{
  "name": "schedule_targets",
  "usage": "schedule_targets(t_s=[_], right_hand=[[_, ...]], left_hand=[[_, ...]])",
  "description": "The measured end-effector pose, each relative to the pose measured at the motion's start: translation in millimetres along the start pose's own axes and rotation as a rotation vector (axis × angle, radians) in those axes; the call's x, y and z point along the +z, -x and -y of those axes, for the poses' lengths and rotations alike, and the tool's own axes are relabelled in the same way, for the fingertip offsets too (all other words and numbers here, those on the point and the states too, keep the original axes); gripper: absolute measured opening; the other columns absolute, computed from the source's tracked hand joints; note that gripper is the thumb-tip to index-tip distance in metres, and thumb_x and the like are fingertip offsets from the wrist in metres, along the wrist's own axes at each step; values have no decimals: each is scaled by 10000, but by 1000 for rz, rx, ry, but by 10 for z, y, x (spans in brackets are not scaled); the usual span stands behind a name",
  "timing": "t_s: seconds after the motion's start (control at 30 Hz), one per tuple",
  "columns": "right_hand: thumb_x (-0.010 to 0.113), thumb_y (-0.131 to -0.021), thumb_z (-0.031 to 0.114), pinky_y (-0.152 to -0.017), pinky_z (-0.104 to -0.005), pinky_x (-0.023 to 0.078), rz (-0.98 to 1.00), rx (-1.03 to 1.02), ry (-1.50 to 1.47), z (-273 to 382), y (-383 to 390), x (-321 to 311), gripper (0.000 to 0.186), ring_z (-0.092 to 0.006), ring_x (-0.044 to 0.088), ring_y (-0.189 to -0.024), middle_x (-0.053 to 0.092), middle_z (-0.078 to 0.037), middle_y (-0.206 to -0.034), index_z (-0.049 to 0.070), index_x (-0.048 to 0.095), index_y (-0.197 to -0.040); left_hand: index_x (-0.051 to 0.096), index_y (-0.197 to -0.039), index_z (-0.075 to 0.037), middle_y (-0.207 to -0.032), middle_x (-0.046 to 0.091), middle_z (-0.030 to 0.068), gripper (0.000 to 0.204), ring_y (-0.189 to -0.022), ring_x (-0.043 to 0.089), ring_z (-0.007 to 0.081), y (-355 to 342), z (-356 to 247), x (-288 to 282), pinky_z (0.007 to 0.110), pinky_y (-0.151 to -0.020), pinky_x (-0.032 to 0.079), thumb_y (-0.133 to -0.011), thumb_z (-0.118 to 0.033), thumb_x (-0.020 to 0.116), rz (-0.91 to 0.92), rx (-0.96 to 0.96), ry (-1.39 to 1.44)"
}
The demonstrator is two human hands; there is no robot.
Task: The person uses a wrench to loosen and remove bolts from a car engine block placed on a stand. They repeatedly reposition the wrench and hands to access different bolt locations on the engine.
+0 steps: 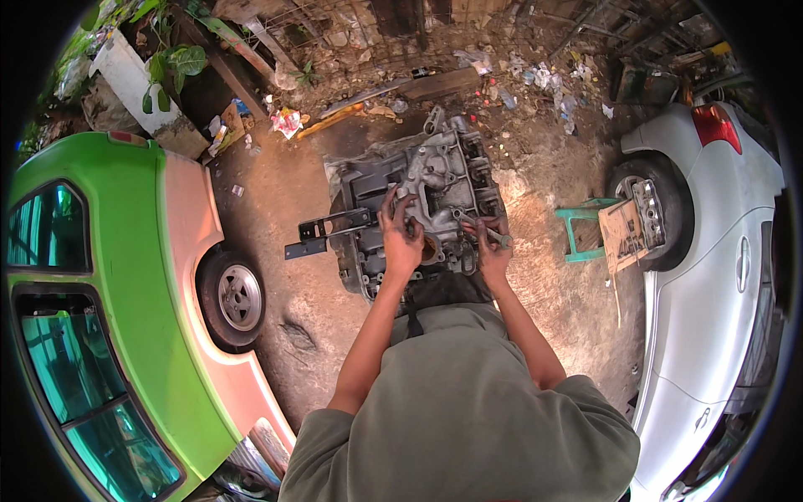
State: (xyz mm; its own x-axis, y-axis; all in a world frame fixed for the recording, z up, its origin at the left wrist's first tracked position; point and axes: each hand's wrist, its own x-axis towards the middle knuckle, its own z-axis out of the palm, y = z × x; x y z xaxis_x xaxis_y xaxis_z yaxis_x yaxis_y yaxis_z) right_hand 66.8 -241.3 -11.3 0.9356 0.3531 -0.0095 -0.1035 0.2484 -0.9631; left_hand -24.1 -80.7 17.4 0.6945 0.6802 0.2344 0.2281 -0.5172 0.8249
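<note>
A greasy grey metal engine block (pixel 439 171) is in front of me, with castings, bolt holes and a round opening near its close side. My left hand (pixel 401 238) rests on its middle, fingers apart and touching the metal casting; nothing shows in its grasp. Closed around a wrench (pixel 500 238) is my right hand (pixel 493 255), on the right side of the engine. The wrench's ring end lies over the casting, and whether it sits on a bolt is too small to tell. A black metal bracket (pixel 322 233) sticks out from the engine's left side.
A green and pink car (pixel 180 217) is at the left, a silver car (pixel 682 335) at the right. Beside the silver car, a green stool (pixel 577 234) stands by cardboard (pixel 623 233) and a metal engine part (pixel 647 209). Wood planks (pixel 439 85) and litter (pixel 544 79) lie beyond the engine.
</note>
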Motion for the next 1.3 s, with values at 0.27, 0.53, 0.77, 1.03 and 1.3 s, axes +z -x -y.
schedule_targets(t_s=[0.27,0.53,0.77,1.03,1.3], right_hand=[[567,-1018,-28,-858,-340,622,22,-1,-9,15,-35,19,53,-245,727,-945,644,-169,-1048,-55,543,-979],[586,-1032,64,-626,-324,565,-8,59,300,48,-322,46,121,-208,733,-766,679,-145,-765,-48,555,-1002],[676,-928,131,-746,-538,537,337,-147,1020,111,-1050,350,206,-487,680,-854,684,-295,-824,-64,613,-947],[691,-922,130,-701,-479,545,357,-165,1020,68,-1016,447,177,-447,680,-756,663,-271,-817,-25,620,-970],[597,-1041,89,-702,-337,628,-16,-44,-36,264,-821,112,120,-215,739,-798,677,-137,-854,-15,540,-1019]], left_hand=[[636,-1290,-73,-1527,385,173,519,-1356,435,393,3,-12,-11,424,-979,496,-811,108,549,-2,4,-44],[622,-1301,-89,-1525,394,180,504,-1391,408,404,-10,-44,-18,465,-1071,439,-831,75,545,-6,-11,21],[631,-1287,-91,-1509,415,183,504,-1389,417,411,4,-3,-3,477,-1067,443,-817,74,556,-24,5,-7],[648,-1263,-87,-1503,427,164,504,-1361,447,397,2,8,1,454,-1002,486,-796,85,569,-48,22,-69],[639,-1295,-102,-1523,408,149,521,-1389,415,385,9,-29,-10,443,-1086,444,-817,89,555,-13,-30,51]])
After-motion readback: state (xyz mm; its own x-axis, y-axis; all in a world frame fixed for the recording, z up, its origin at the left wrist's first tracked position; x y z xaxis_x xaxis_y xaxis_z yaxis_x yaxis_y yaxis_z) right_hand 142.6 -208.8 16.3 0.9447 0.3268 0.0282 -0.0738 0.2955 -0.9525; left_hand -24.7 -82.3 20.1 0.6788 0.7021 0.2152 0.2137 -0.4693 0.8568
